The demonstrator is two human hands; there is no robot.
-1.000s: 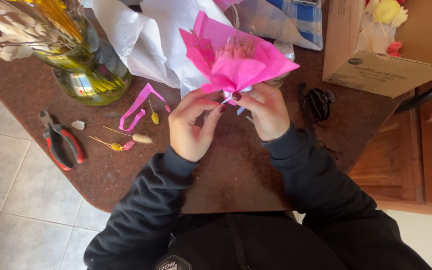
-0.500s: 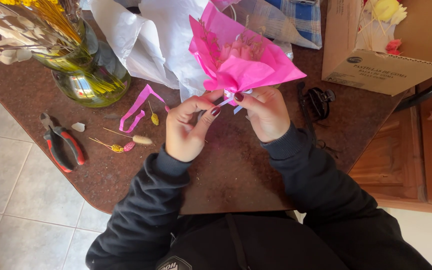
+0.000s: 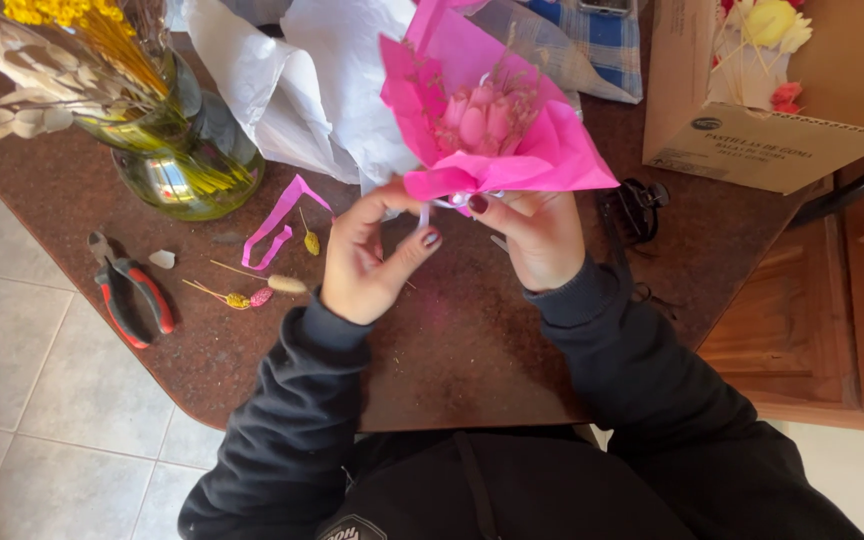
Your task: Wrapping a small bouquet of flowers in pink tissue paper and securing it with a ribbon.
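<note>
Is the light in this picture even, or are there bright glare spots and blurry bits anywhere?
Head view: daylight falls unevenly; the white paper is nearly washed out, and the glass vase shows bright reflections. The pink wrapped bouquet glows strongly. Both hands, left hand and right hand, look fairly sharp, while the dark sleeves lose detail. The cardboard box sits in warm sun.

Matt pink tissue paper wrap [image 3: 542, 160]; glossy glass vase [image 3: 187, 165]; speckled polished stone tabletop [image 3: 452, 340]; cardboard box [image 3: 752, 130].

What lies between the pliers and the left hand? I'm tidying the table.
In the head view, between the pliers and the left hand lie a few dried stems on the brown table.
</note>
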